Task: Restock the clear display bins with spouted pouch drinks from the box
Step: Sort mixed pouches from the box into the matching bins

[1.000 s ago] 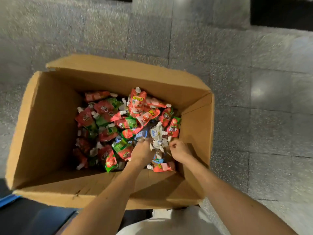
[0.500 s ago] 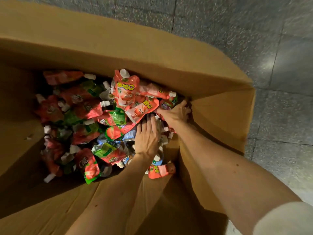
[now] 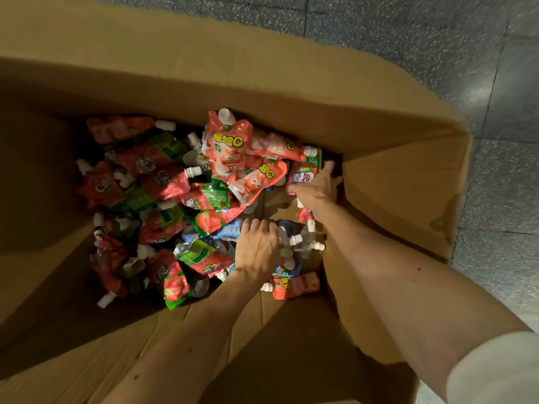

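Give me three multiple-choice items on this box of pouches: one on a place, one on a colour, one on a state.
1. Where in the box is the right hand?
A. at the far right corner
B. at the near left corner
C. outside it
2. What colour are the pouch caps?
A. black
B. white
C. blue
3. How do the pouches lie?
A. in neat rows
B. upright in a tray
C. in a loose jumble
Key: 1 A, the hand reaches to where the far and right walls meet; 2 B, every cap that shows is white; 3 C, they overlap at all angles.
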Motion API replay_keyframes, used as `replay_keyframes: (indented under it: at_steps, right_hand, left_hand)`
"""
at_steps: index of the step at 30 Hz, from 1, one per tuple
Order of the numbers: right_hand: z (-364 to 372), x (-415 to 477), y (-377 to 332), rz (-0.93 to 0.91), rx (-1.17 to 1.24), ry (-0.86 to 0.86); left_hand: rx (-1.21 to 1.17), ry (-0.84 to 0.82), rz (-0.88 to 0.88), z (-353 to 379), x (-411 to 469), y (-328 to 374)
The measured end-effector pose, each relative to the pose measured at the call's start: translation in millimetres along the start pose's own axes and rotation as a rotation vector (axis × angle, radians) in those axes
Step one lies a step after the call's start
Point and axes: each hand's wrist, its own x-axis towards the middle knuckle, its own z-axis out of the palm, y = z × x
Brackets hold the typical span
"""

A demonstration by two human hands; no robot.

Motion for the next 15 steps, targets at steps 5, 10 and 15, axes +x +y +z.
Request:
replay_keyframes:
  at_steps: [5, 10, 15]
  right_hand:
    - [-0.7, -2.5, 12.9, 0.029, 0.160, -0.022]
    - [2.9, -13.4, 25.8, 0.069, 0.321, -0.052]
    - [2.3, -22.4, 34.3, 0.030, 0.327, -0.051]
  left_hand:
    - [-0.265, 0.084, -0.009, -26.3, -30.0, -8.2]
    - [-0.137, 0.459, -0.045, -55.6, -25.7, -29.4]
    - [0.205, 0.181, 0.035, -78.1, 3.6, -23.4]
